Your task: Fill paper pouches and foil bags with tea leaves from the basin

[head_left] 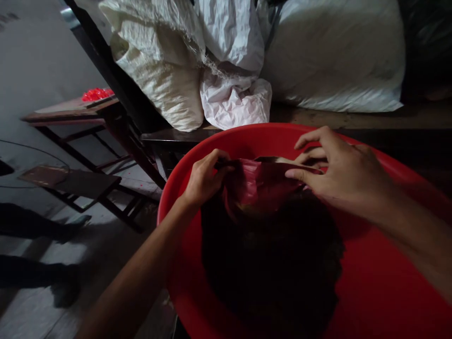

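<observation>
A dark red bag (256, 181) with a wrinkled, glossy surface is stretched between my hands, its upper edge raised. My left hand (207, 178) pinches the left end of that edge between thumb and fingers. At the other end, my right hand (341, 165) grips the edge with the thumb in front and fingers behind. Below the bag's edge, a large dark mass (275, 263) lies in the big red basin (181, 176); shadow hides what it is made of, and I cannot tell whether it lies inside the bag.
Behind the basin, cream and white woven sacks (165, 80) and a large pale sack (335, 56) rest on a wooden bench (169, 135). To the left stand a table (63, 109) bearing red items (97, 94) and a low bench (70, 181). A person's legs (31, 226) show at far left.
</observation>
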The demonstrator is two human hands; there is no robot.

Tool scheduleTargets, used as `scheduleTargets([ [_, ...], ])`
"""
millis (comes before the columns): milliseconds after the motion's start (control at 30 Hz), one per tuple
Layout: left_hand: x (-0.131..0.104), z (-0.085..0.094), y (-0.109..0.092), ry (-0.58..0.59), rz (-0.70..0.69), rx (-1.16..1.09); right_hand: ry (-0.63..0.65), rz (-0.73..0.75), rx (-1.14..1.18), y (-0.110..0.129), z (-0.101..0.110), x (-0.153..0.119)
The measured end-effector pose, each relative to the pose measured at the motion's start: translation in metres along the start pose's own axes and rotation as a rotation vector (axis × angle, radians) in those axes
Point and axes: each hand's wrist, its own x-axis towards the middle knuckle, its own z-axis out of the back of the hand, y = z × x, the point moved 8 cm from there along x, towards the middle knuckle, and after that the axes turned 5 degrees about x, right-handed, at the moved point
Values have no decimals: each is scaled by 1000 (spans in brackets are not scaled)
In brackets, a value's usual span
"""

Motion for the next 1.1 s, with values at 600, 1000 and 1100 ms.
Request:
scheduleTargets([
  [600, -2, -21, -45, 144, -217, 23, 292, 75, -21, 31, -38, -5],
  [1000, 0, -6, 9, 127, 137, -90, 205, 0, -115, 13, -33, 0],
  [1100, 0, -7, -10, 60, 20, -50, 267, 114, -227, 30, -36, -4],
])
